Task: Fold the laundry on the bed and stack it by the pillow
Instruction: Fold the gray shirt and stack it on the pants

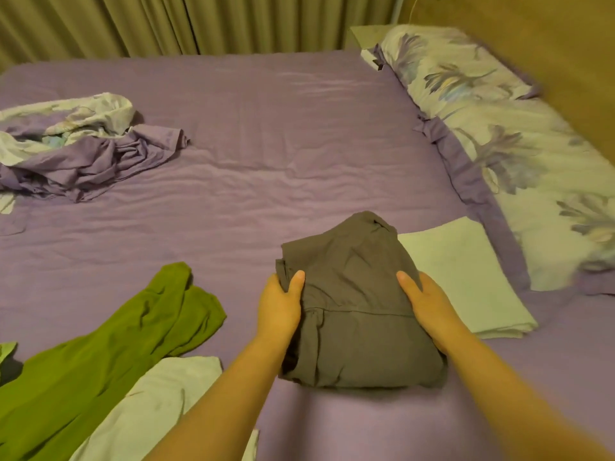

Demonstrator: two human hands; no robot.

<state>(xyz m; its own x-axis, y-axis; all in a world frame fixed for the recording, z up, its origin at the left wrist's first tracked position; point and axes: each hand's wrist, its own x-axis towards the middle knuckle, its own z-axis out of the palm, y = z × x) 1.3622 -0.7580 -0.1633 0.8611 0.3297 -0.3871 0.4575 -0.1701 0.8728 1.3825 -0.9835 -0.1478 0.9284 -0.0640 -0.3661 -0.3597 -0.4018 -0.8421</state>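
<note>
A folded dark grey garment point(354, 304) is held in front of me, just above the purple bed sheet point(266, 144). My left hand point(279, 304) grips its left edge, thumb on top and fingers underneath. My right hand point(429, 304) grips its right edge the same way. A folded pale green cloth point(462, 274) lies flat to the right, partly under the grey garment's far corner and next to the floral pillow point(519, 144). An unfolded bright green garment point(100, 344) sprawls at the lower left, with another pale green cloth point(146, 410) beside it.
A crumpled heap of purple and floral bedding point(76, 144) sits at the far left of the bed. Olive curtains point(199, 24) hang behind the bed. A wooden headboard point(549, 54) runs along the right, behind the pillow.
</note>
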